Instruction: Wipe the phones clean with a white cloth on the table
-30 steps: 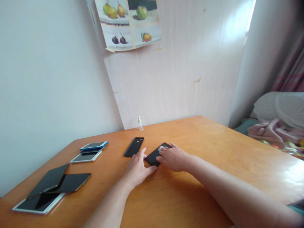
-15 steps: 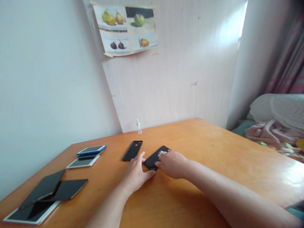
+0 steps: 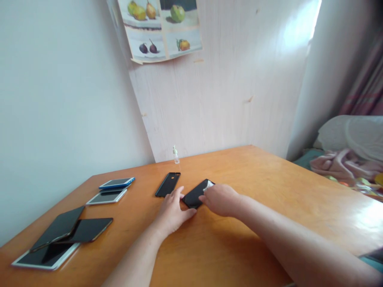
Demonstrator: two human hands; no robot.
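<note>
Though most of the orange-brown wooden table [image 3: 269, 199] shows, its near edge is cut off at the bottom, and the fruit poster taped to the pale wood-grain panel [image 3: 161, 30] loses its top to the frame. At far left the stack of dark tablets over a white-framed one [image 3: 56, 243] overlaps so that their number is hard to judge. The flat black phone lying slantwise on the table [image 3: 194, 196] is half covered by the right hand [image 3: 221, 199], which lies curled over its right end, pinching a small white wad [image 3: 209, 185] whose material cannot be made out. The left hand [image 3: 172, 213] rests open and flat, thumb and fingers touching the phone's near left corner. Just beyond lie a second black phone case [image 3: 168, 184], a blue-edged phone on a white one [image 3: 115, 187], and a tiny clear bottle [image 3: 176, 155]. No writing or brand is legible anywhere.
</note>
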